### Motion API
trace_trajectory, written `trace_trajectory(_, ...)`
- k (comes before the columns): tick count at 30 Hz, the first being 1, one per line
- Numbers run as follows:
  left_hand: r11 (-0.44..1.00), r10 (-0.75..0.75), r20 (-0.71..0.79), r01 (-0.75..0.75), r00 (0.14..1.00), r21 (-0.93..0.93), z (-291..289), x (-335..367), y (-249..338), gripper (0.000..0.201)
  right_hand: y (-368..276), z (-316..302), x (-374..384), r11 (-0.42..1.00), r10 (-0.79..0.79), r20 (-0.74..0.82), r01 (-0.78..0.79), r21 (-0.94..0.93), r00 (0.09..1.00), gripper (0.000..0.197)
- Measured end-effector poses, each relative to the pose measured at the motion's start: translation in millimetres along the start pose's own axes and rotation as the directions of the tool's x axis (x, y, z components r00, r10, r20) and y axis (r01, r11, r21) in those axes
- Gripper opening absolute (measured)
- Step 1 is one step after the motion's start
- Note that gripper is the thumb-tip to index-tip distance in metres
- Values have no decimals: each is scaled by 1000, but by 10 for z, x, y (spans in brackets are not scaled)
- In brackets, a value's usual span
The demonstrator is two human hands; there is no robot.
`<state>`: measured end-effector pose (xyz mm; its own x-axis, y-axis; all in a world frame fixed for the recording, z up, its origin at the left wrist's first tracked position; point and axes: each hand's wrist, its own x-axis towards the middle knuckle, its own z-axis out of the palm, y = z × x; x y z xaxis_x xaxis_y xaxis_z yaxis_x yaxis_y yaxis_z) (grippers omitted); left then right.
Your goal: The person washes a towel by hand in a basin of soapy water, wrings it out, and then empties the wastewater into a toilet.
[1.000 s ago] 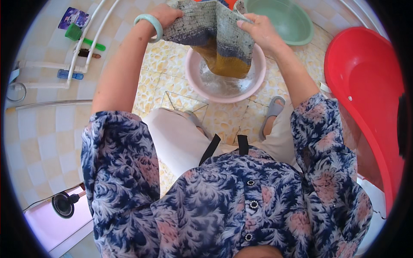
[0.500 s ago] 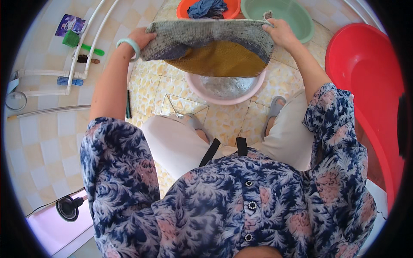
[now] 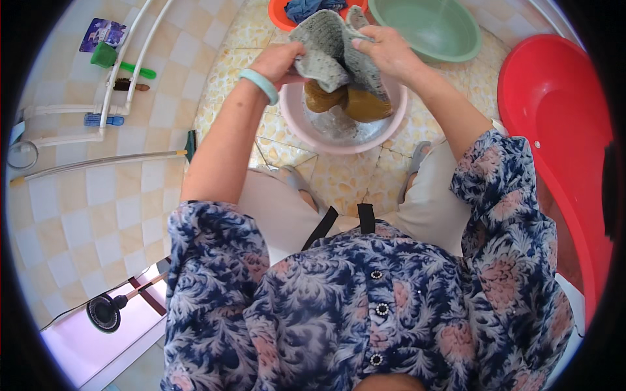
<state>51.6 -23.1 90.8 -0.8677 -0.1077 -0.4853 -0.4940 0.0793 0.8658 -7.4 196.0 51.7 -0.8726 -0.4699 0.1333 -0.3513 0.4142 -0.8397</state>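
Between my two hands hangs a grey textured mat [image 3: 324, 42] with a brown underside, folded in the middle. My left hand [image 3: 276, 62] grips its left edge, a pale green bangle on that wrist. On the other side my right hand [image 3: 390, 53] pinches the opposite edge, thumb on top. Below the mat stands a pale pink basin [image 3: 291, 128] with cloudy, sudsy water [image 3: 336, 130]. The mat's brown lower part droops over the basin; whether it touches the water I cannot tell.
Behind are an orange basin [image 3: 277, 19] with blue cloth [image 3: 312, 9] and a green basin [image 3: 471, 39] holding water. A large red tub [image 3: 554, 85] stands at the right. White pipes [image 3: 111, 91] and brushes line the left wall, above a long-handled squeegee [image 3: 98, 166].
My hands have come closer together, the left one moving right. The mat, stretched wide before, is now bunched and folded above the pink basin.
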Motion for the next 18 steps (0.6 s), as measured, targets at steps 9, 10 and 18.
trace_trajectory(9,924,-100,97,129,990,-359,848,-164,-640,45,155,358,-193,883,243,370,-363,298,897,33)
trace_trajectory(10,893,-100,139,150,985,-424,965,-139,-741,49,198,287,-233,821,272,456,-452,350,847,40)
trace_trajectory(18,609,-27,247,212,969,-764,1718,-103,-1615,37,453,236,-608,852,523,333,-465,-242,785,91)
